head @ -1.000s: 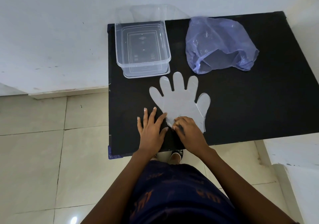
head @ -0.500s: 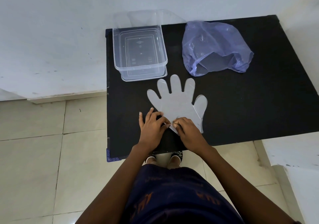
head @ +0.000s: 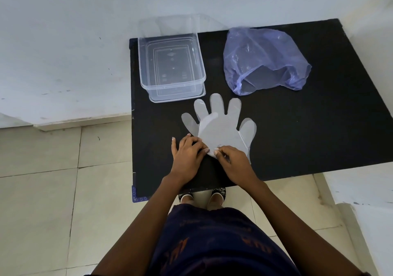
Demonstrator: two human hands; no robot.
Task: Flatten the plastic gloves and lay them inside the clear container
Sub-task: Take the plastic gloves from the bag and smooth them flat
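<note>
View: single head-worn wide-angle camera
Facing: forward and steeply down over the black tabletop [head: 297, 139]
Nearness: close above, the wearer's torso at the near edge
Shared: one view only

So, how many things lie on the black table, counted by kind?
Plastic glove: 1, flat, its cuff under both hands
Clear container: 1, nothing inside, standing on what looks like its lid
Purple plastic bag: 1
Total: 3, on the black table
</note>
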